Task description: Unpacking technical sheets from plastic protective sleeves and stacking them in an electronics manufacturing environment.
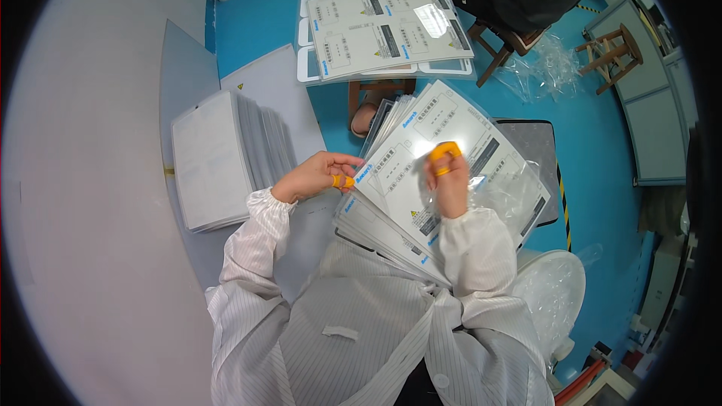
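- Printed sheet (404, 180), white, one; uppermost on a fanned pile (374, 230) before the person's body, lying askew; its left corner at the left hand, its right part under clear film (505, 197).
- Left hand (310, 176), orange cover on the thumb; thumb and forefinger parted at the sheet's left corner; whether they pinch it, cannot tell.
- Right hand (449, 186), orange covers on the fingers; fingers curled inward above the sheet, beside the film; whether they pinch the film, cannot tell.
- Pile's lower-left edges, staggered in steps; lower end close against the striped white coat (361, 319).
- Block of sheets (212, 162), left, on a grey surface (269, 81); a gap parts it from the pile, the left forearm reaching over that gap.
- Far stack of printed sheets (387, 26), beyond the pile; near edge just short of the pile's top corner; blue floor (587, 135) to the right, bordered by striped tape.
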A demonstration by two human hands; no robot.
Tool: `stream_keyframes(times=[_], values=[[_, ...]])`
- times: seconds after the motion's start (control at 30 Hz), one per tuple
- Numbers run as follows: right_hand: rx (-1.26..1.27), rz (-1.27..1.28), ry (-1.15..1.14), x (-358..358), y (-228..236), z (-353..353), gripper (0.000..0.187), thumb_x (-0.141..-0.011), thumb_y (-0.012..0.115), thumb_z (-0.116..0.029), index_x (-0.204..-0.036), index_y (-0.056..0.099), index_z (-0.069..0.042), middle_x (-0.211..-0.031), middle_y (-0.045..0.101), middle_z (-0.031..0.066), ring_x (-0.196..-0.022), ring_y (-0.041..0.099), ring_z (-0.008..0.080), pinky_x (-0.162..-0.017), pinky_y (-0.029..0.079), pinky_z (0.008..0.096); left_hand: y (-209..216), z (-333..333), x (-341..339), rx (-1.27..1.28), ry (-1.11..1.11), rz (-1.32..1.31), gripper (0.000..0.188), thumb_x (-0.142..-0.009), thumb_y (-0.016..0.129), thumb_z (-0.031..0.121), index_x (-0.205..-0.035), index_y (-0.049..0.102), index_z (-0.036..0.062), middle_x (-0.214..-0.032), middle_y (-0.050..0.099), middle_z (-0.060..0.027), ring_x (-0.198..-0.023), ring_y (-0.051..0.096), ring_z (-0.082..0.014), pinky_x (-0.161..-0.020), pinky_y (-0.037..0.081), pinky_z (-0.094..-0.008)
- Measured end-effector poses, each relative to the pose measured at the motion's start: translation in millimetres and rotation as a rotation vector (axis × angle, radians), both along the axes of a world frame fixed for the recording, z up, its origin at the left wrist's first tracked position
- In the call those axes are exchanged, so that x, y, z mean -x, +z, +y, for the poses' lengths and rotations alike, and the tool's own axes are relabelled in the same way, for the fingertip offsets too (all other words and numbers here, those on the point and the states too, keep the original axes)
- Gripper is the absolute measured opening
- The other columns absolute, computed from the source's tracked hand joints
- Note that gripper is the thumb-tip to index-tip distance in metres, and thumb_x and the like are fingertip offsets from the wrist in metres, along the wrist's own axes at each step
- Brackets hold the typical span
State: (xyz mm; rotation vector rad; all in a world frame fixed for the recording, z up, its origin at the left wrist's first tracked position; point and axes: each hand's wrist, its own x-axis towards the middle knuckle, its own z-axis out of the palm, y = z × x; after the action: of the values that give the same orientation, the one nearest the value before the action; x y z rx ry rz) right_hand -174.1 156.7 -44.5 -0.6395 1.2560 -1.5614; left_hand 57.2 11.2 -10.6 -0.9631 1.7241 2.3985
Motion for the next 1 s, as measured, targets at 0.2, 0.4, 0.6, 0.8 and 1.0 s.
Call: stream_keyframes(times=[0.2, 0.4, 0.6, 0.8, 1.0], values=[[-0.124, 0.854, 0.194, -50, 10, -8, 0.025, -0.078, 0.063, -0.012, -0.1, 0.055, -0.002, -0.082, 0.056, 0.0042, -0.071, 0.055, 0.014, -0.065, 0.044, 0.027, 17, 4, 4, 0.035, -0.023, 0.024, 0.044, -0.075, 0.057, -0.009, -0.119, 0.051, -0.0023, -0.085, 0.059, -0.0039, -0.078, 0.059, -0.0102, -0.075, 0.052, -0.0227], [0.298, -0.139, -0.277, 2, 15, -11, 0.015, -0.088, 0.051, -0.02, -0.098, 0.051, -0.009, -0.081, 0.055, 0.0043, -0.077, 0.056, 0.0192, -0.086, 0.041, 0.0349, -17, -4, -6, 0.075, -0.012, -0.096, 0.04, -0.075, 0.056, -0.009, -0.115, 0.052, -0.0027, -0.087, 0.06, -0.0046, -0.079, 0.059, -0.0098, -0.075, 0.05, -0.0221], [0.348, -0.374, -0.302, 17, -8, -3, 0.015, -0.093, 0.044, -0.025, -0.098, 0.044, -0.011, -0.068, 0.047, 0.0023, -0.055, 0.044, 0.013, -0.079, 0.045, 0.0358, -6, -26, -7, -0.082, -0.135, 0.154, 0.054, -0.077, 0.065, 0.006, -0.126, 0.044, -0.0002, -0.1, 0.06, -0.0076, -0.085, 0.058, -0.0116, -0.08, 0.048, -0.0223], [0.256, -0.164, -0.325, 11, -5, -6, 0.015, -0.093, 0.041, -0.024, -0.097, 0.044, -0.01, -0.063, 0.044, 0.0012, -0.043, 0.035, 0.0088, -0.058, 0.044, 0.0273, 17, -20, 37, 0.181, -0.127, 0.181, 0.047, -0.081, 0.058, 0.009, -0.127, 0.048, 0.0093, -0.1, 0.06, -0.0046, -0.082, 0.055, -0.0104, -0.073, 0.044, -0.02], [0.169, -0.054, -0.614, 81, 21, 49, 0.016, -0.091, 0.046, -0.024, -0.08, 0.047, -0.013, -0.059, 0.04, -0.0029, -0.045, 0.033, 0.0048, -0.04, 0.029, 0.0205, -9, -45, 35, 0.416, -0.009, -0.038, 0.028, -0.087, 0.049, 0.005, -0.113, 0.06, 0.0062, -0.085, 0.063, -0.004, -0.064, 0.052, -0.0067, -0.057, 0.045, -0.0211]])
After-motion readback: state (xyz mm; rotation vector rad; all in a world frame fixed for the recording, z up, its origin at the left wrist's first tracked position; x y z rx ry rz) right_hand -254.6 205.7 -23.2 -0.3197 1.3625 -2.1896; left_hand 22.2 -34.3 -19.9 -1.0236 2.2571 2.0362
